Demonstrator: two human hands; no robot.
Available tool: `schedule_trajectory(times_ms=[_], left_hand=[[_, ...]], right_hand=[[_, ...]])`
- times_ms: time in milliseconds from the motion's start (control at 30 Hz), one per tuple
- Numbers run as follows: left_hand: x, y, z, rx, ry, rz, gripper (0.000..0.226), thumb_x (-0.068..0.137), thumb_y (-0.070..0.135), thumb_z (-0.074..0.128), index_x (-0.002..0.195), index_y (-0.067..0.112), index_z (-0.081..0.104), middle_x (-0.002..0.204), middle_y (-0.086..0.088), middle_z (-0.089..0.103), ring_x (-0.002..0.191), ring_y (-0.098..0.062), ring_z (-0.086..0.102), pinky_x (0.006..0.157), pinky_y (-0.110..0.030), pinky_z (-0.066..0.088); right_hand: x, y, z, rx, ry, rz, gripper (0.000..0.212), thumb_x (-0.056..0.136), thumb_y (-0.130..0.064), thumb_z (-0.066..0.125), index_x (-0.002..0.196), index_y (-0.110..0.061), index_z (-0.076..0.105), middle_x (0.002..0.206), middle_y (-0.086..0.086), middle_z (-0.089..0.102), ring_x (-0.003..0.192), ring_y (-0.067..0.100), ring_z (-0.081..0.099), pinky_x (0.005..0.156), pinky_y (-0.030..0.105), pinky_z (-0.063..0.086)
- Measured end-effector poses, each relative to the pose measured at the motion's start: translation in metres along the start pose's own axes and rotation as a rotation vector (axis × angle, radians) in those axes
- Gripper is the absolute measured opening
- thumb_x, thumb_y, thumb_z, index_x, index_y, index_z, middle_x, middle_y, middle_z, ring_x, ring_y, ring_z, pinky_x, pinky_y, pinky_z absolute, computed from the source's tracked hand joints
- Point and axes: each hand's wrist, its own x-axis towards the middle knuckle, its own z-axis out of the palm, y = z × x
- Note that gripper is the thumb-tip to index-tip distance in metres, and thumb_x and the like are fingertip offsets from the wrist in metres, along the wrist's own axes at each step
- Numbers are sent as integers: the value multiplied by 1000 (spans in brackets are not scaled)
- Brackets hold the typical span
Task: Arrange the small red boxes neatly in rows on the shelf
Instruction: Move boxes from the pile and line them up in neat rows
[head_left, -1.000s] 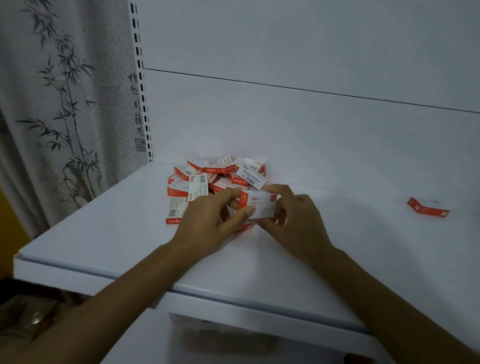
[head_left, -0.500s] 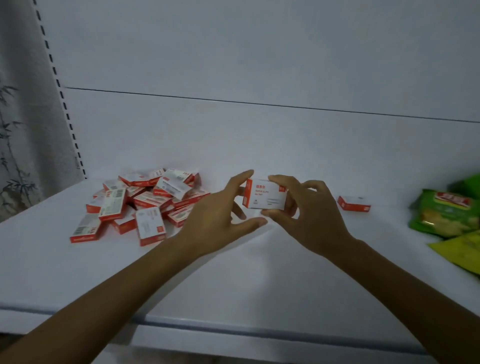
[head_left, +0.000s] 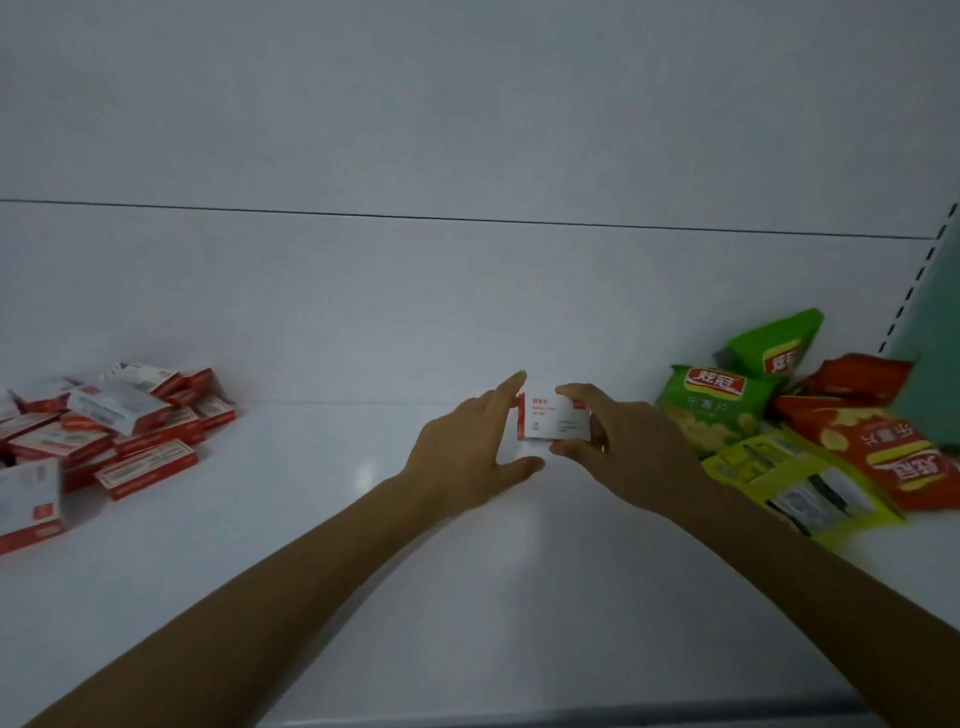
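Box (head_left: 553, 418), red and white, is held upright near the shelf's (head_left: 467, 597) back edge, mid-length. The right hand (head_left: 628, 452) pinches it in its fingers. The left hand (head_left: 462, 457), fingers straight, touches its left side. A jumbled pile of boxes (head_left: 119, 421) waits at the left end, so nearly all the arranging seems left.

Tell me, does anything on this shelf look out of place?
The red boxes at the left lie in a jumbled heap, tilted and overlapping, not in rows. Snack bags at the right are strewn too. The right hand holds one box upright.
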Motion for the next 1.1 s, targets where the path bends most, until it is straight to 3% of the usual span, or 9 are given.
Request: schedule_trajectory(times_ms=[133,300,400,533,700,800,867,1000,1100], left_hand=[[18,13,14,-10,-76,-77,93,78,60,60,148,26,9,150,4,31,133,-17,35,105,-37,34],[18,5,26,-22,-20,-90,96,72,65,61,147,22,18,149,3,33,133,-17,33,107,-33,28],[12,-10,19,-32,-82,-107,96,74,61,63,148,23,15,152,4,27,136,-16,27,109,-33,25],[15,-19,11,-12,-112,-74,95,74,63,62,147,24,17,151,5,29,135,-16,29,109,-35,28],[19,-25,22,63,-105,19,85,77,65,56,144,21,28,146,2,38,131,-19,36,106,-38,33],[17,-29,25,87,-69,41,83,73,64,48,142,20,33,141,1,44,127,-21,41,100,-38,36],[17,-30,25,87,-64,12,89,67,66,43,143,21,33,140,3,44,127,-19,40,100,-35,34],[15,-34,28,89,-75,-65,90,68,71,42,143,24,29,144,9,38,131,-13,34,103,-32,31],[13,-36,29,162,-98,-73,85,71,72,23,143,27,27,149,9,32,136,-11,27,107,-31,26]], right_hand=[[11,24,10,-16,-193,62,60,85,-47,57,137,-28,34,116,3,62,95,21,60,77,32,49],[25,30,30,81,-330,70,63,83,-46,59,139,-30,34,125,5,58,106,24,57,89,36,47],[30,24,31,21,-341,45,63,84,-50,55,139,-30,34,133,1,51,116,21,51,94,36,44],[20,8,19,-116,-241,-136,37,92,-37,46,126,-24,51,128,-1,51,113,17,48,93,31,41],[19,-6,31,-27,-281,-267,35,94,-23,42,127,-18,54,127,0,55,113,18,51,100,30,38],[35,-19,45,46,-280,-352,33,84,-14,40,105,-11,66,101,7,68,86,24,63,81,41,51],[45,-22,53,64,-243,-360,36,79,-16,36,92,-8,68,87,9,69,72,27,62,68,40,51],[58,-17,68,-49,-151,-309,41,75,-17,35,100,-11,67,93,5,69,82,27,60,74,35,41],[61,-11,76,-80,-105,-232,35,77,-15,39,99,-13,66,92,2,69,85,26,61,74,36,41]])
